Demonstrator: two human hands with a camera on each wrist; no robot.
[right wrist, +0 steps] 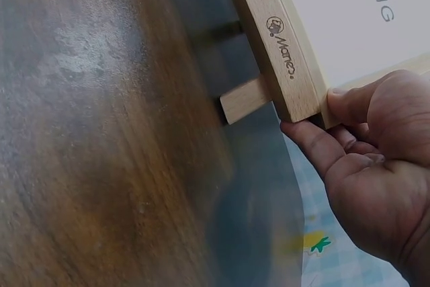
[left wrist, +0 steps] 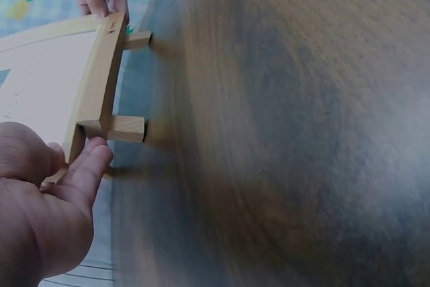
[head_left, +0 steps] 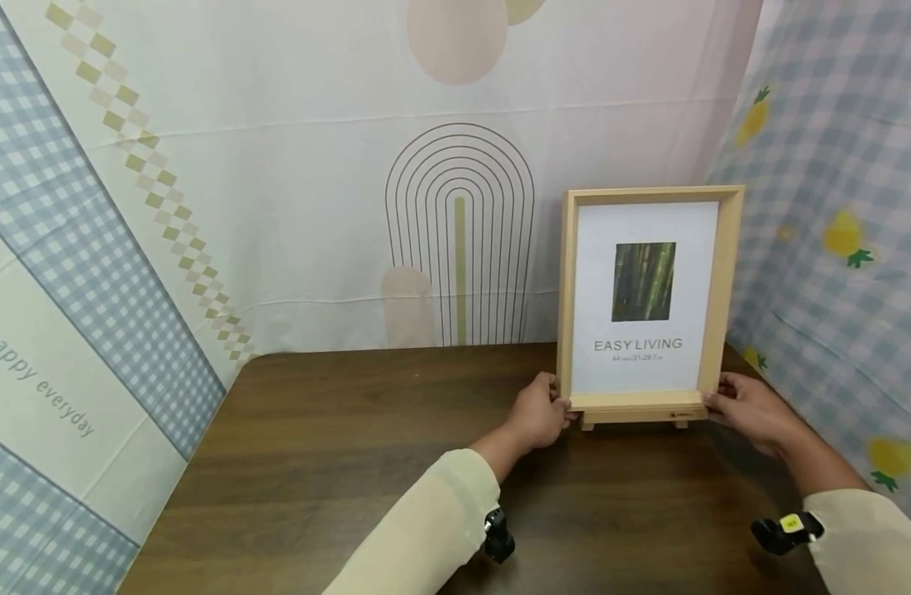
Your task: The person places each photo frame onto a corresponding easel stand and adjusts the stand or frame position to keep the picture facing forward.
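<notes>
A light wooden picture frame [head_left: 726, 289] stands upright, leaning slightly back, at the right of the table. Its white insert [head_left: 649, 376] carries a small bamboo picture and the words "EASY LIVING". Under it is a small wooden easel [head_left: 634, 416], its ledge [right wrist: 272, 38] marked with a maker's name and its short feet [left wrist: 127, 129] on the tabletop. My left hand [head_left: 537, 411] pinches the frame's lower left corner, thumb in front and fingers behind and below. At the lower right corner my right hand [head_left: 753, 413] pinches likewise, its forefinger touching the ledge's end. The easel's back is hidden.
The dark wooden table [head_left: 336, 463] reaches to a hanging cloth [head_left: 314, 231] printed with arches at the back. A blue checked cloth [head_left: 820, 322] with pineapples hangs close on the right, another checked cloth [head_left: 76, 207] on the left.
</notes>
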